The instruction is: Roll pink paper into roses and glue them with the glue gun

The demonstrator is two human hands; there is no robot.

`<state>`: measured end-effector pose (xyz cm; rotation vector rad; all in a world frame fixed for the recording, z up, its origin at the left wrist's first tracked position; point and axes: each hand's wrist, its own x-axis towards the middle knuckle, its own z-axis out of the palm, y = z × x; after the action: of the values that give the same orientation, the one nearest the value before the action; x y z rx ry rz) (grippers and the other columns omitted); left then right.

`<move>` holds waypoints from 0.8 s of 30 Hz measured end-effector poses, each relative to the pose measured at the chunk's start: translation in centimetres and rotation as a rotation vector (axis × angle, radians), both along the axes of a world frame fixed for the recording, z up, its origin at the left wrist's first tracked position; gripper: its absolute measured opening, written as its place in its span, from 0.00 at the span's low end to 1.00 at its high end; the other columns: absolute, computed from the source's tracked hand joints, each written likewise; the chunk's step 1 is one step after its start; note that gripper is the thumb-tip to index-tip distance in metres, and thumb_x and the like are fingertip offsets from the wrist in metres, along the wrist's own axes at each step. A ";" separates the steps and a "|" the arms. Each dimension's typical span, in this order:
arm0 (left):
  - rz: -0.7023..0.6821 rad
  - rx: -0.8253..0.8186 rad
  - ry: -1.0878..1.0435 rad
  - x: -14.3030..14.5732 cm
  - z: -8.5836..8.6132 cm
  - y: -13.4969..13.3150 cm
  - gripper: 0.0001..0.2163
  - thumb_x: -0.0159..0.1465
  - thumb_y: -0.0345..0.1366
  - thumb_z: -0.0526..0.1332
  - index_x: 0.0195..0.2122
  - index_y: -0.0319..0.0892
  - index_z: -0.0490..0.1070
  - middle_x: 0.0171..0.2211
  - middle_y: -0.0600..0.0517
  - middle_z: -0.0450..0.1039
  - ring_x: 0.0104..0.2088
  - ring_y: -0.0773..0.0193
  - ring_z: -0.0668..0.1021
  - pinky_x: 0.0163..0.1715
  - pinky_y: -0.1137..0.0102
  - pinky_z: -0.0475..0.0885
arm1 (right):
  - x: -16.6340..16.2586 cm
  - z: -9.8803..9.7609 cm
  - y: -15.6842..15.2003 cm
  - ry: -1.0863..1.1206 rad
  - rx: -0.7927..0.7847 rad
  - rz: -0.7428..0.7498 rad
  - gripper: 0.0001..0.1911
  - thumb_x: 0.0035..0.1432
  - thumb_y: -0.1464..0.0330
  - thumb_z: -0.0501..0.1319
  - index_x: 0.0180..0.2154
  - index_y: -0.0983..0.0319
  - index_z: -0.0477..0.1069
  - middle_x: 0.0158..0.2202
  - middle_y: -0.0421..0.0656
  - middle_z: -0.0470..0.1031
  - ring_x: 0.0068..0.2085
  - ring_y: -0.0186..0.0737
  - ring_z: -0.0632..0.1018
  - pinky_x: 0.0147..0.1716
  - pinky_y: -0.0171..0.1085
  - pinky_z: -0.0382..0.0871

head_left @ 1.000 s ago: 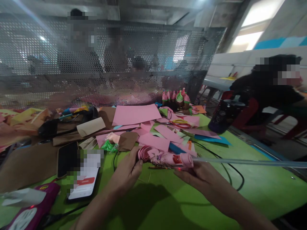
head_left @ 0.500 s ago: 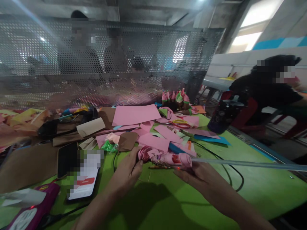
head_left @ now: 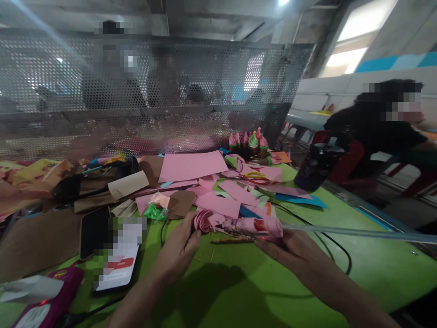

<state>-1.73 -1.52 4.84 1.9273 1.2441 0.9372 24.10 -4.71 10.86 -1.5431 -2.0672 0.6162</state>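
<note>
Over the green table, my left hand [head_left: 184,241] is closed on a pink paper roll [head_left: 204,222] whose coiled edge shows. My right hand [head_left: 293,250] grips a pink glue gun [head_left: 273,226] with a small red light on its underside. From its back end a long clear glue stick [head_left: 341,231] runs off to the right. The gun points left at the roll, with its front end close to it; whether they touch is hard to tell. A thin brown stick [head_left: 232,241] lies on the table just below the gun.
Pink paper sheets [head_left: 193,166], brown paper [head_left: 41,237] and scissors [head_left: 254,176] cover the far side. Several pink paper cones [head_left: 253,140] stand behind. Two phones, one lit [head_left: 119,264], and a magenta device [head_left: 51,296] lie left. A black cord [head_left: 336,248] loops right; a dark bottle [head_left: 316,166] stands beyond.
My right hand and the glue gun have shifted slightly right. My left hand with the paper roll has moved a little left. The view has tilted slightly.
</note>
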 end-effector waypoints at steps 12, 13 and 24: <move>0.078 -0.023 -0.067 -0.3 -1.0 -0.2 0.21 0.65 0.49 0.52 0.55 0.47 0.68 0.43 0.48 0.77 0.46 0.50 0.76 0.47 0.60 0.71 | 11.0 -2.5 -0.5 0.277 -0.043 -0.517 0.22 0.56 0.47 0.57 0.28 0.59 0.64 0.20 0.36 0.66 0.22 0.36 0.68 0.23 0.35 0.63; 0.085 -0.022 -0.068 -0.4 -1.2 -0.1 0.20 0.65 0.48 0.53 0.55 0.47 0.68 0.42 0.48 0.77 0.45 0.50 0.77 0.45 0.60 0.72 | 11.6 -2.6 -0.6 0.261 -0.045 -0.546 0.20 0.56 0.48 0.57 0.28 0.58 0.63 0.19 0.36 0.66 0.22 0.36 0.68 0.22 0.35 0.63; 0.056 -0.083 -0.126 0.0 0.3 -0.7 0.18 0.68 0.45 0.49 0.54 0.45 0.67 0.36 0.50 0.70 0.41 0.56 0.73 0.47 0.62 0.69 | 15.0 -3.9 -0.4 -0.240 0.061 -0.640 0.18 0.55 0.51 0.60 0.23 0.57 0.70 0.22 0.49 0.73 0.21 0.48 0.73 0.22 0.44 0.60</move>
<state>-1.78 -2.20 5.13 1.7498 1.2494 1.0031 39.11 -5.08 6.98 -2.1718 -1.5717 0.1298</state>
